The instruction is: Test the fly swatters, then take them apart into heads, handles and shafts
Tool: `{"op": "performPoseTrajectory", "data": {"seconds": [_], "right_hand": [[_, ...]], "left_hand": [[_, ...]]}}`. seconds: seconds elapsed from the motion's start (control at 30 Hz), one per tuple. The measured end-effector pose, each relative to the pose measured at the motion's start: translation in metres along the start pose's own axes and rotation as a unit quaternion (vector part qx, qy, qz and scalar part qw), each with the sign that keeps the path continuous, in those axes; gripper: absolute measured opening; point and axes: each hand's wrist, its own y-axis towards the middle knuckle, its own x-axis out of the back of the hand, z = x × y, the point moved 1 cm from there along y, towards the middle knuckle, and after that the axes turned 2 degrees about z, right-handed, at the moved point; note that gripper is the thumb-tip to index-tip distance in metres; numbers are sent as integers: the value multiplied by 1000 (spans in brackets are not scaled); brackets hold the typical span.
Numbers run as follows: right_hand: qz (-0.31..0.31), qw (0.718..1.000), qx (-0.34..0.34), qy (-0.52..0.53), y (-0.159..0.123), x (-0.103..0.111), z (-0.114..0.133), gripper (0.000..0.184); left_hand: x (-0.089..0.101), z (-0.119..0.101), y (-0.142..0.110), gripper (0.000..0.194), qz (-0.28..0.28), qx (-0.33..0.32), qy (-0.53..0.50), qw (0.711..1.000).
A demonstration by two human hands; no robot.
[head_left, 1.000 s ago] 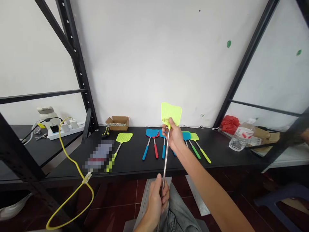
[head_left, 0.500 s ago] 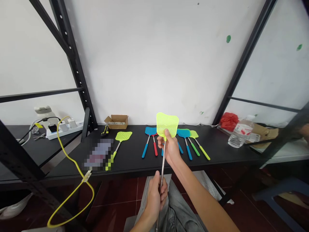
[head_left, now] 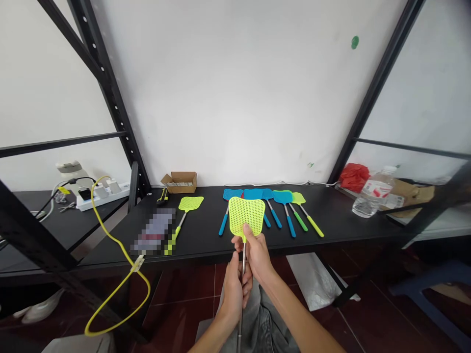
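Note:
A yellow-green fly swatter with a perforated head and a thin metal rod stands upright in front of me. My right hand pinches it just under the head, thumb on the lower part of the mesh. Lower down, my left hand is wrapped round the metal rod. The rod runs on down over my lap, its lower end out of view. Behind it on the black table lie several swatters, among them a blue one and a green one. Another yellow-green swatter lies to the left.
A small cardboard box and a yellow-black cutter are at the back left. A blurred-out phone has a yellow cable hanging past the table edge. To the right stand a plastic bottle and a red bag.
The held swatter's head and my right hand have come down and nearer, closer to my left hand. My left hand still grips the rod. The camera view has shifted slightly.

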Motion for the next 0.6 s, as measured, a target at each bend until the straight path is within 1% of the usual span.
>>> {"op": "performPoseTrajectory", "data": {"seconds": [0.07, 0.17, 0.27, 0.4, 0.43, 0.5, 0.57, 0.6], "right_hand": [[-5, 999, -21, -33, -7, 3, -2, 47], [-22, 996, -56, -71, -20, 7, -12, 47], [-41, 996, -55, -62, -31, 11, -20, 46], [-48, 995, -70, -44, -36, 16, -20, 47], [-48, 995, -77, -40, -37, 17, -19, 47], [-50, 993, -97, -35, -38, 21, -18, 48], [-48, 994, -99, -18, -39, 25, -17, 49], [-47, 996, -80, -4, -40, 27, -16, 49]], "left_hand": [[0, 1, 1, 60, -2, -6, -14, 1000], [3, 5, 1, 59, 2, -7, -50, 999], [6, 13, 0, 60, 20, 7, -68, 997], [6, 17, -3, 60, 31, 6, -50, 998], [5, 15, -4, 61, 40, 5, -39, 998], [3, 5, -4, 63, 76, 14, 7, 997], [3, -14, -2, 62, 119, 10, 93, 989], [4, -27, -2, 59, 128, -8, 144, 981]]}}
